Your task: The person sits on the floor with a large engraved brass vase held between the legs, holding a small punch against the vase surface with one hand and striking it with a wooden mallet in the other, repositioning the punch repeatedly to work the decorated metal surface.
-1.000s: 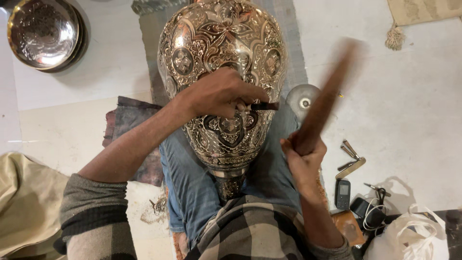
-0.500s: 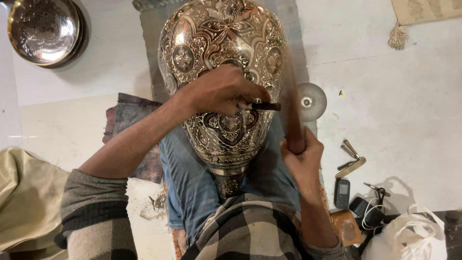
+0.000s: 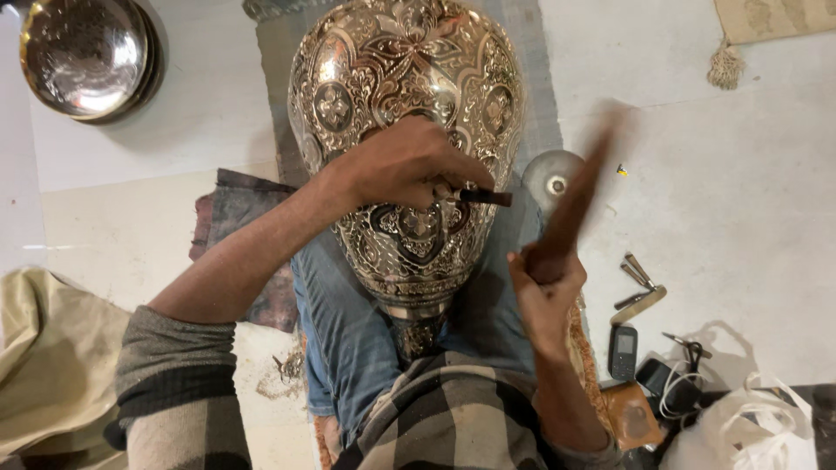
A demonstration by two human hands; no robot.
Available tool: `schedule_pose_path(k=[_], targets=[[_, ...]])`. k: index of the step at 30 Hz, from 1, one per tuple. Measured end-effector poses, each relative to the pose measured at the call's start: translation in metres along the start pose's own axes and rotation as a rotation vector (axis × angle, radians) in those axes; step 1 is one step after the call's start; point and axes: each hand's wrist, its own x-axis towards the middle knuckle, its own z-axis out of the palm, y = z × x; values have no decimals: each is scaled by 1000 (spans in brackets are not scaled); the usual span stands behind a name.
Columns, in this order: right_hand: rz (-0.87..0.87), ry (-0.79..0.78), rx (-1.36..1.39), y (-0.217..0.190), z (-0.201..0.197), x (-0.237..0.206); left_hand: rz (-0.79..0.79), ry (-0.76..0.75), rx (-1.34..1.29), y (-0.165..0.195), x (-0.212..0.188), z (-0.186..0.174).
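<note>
- Engraved metal vase [image 3: 405, 113]: large, silver-and-gold toned, covered in floral relief; it is lying on the person's lap, neck toward the body, belly pointing away over a grey mat [image 3: 531, 96].
- Left hand [image 3: 405, 165]: it is resting on the vase's belly, fingers curled and pinching a short dark chisel [image 3: 483, 198], whose butt end is pointing right.
- Right hand [image 3: 544, 292]: it is gripping the lower end of a wooden mallet [image 3: 575, 204], fist closed; the stick is blurring with motion and angling up beside the chisel's butt.
- Step in hand, as judged: chasing the relief, the stick being swung at the chisel's butt.
- Next move, as judged: it is calling for a square blow on the chisel's butt, the left hand keeping the tip from skidding on the curved metal.
- Round metal bowl [image 3: 83, 54]: it is sitting on the floor at upper left, well apart.
- Small tools [image 3: 640, 287], a handset [image 3: 622, 351]: they are lying on the floor at right.
</note>
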Motion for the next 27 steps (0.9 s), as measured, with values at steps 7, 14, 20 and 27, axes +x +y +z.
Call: schedule_pose_path(k=[7, 14, 20, 27], targets=[[0, -3, 34, 3, -3, 0, -6, -32, 42, -11, -1, 10], [-50, -58, -138, -9, -6, 3, 15, -21, 37, -11, -1, 9], [286, 57, 149, -10, -2, -1, -9, 27, 6, -10, -1, 11], [-25, 13, 106, -2, -3, 5, -99, 0, 23, -5, -3, 8]])
